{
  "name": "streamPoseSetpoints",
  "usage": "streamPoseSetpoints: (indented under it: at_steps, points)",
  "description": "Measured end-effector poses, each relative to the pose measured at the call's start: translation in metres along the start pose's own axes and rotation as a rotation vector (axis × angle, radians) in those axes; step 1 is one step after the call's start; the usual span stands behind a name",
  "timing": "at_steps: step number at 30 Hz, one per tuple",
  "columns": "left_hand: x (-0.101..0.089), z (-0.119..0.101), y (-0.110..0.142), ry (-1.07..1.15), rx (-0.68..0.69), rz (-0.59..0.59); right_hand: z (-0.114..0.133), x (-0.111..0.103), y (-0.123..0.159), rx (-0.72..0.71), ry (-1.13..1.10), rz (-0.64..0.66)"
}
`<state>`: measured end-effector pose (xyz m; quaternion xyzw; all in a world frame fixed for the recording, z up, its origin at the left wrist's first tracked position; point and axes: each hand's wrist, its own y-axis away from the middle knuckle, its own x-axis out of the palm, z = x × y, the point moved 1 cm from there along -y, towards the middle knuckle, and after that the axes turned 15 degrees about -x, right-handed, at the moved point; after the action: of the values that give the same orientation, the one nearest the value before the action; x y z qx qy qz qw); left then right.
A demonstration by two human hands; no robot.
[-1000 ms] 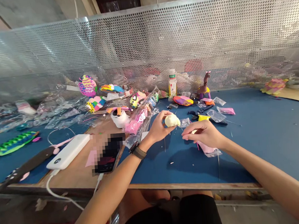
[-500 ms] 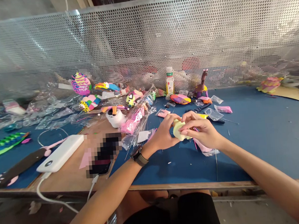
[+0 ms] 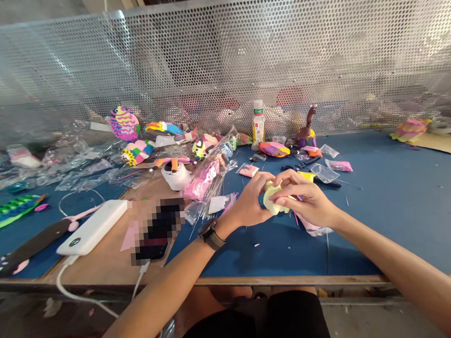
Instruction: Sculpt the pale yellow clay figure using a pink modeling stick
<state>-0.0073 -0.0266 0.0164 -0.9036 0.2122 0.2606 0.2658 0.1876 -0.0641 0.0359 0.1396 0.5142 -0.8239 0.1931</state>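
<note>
Both hands have come together since the frame from 1 second ago: the right hand [image 3: 310,201], then apart on its own side, now meets the left hand [image 3: 253,200] at the pale yellow lump [image 3: 273,200]. The left hand grasps the lump from its side, thumb and fingers curved round it. The right hand has its fingers bent, with fingertips pressed on the lump's near face; whether they also pinch a separate small bit, I cannot tell. The lump is held above the blue table surface [image 3: 390,204], in front of the person, and its outline looks bumpy. A dark watch [image 3: 212,234] is on the left wrist.

Just beyond the right hand lie a yellow piece [image 3: 307,176] and a dark-handled tool [image 3: 329,183]. A pink packet [image 3: 339,166] lies farther right, and a 2nd pink packet [image 3: 248,170] lies beyond the left hand. Farther back, a bottle [image 3: 258,125] stands upright near a purple-and-orange figure [image 3: 274,149] and a brown long-necked figure [image 3: 308,131], before the perforated metal screen [image 3: 218,66]. To the left, a white power bank [image 3: 92,228] and a partly pixelated phone [image 3: 160,230] lie on a brown board [image 3: 101,268].
</note>
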Motion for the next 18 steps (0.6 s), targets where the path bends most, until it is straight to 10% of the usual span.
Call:
streamPoseSetpoints:
  at_steps: [18]
  points:
    - [0.0028, 0.0042, 0.0001, 0.042, 0.007, 0.021, 0.0068, 0.0006, 0.0003, -0.075, 0.163, 0.032]
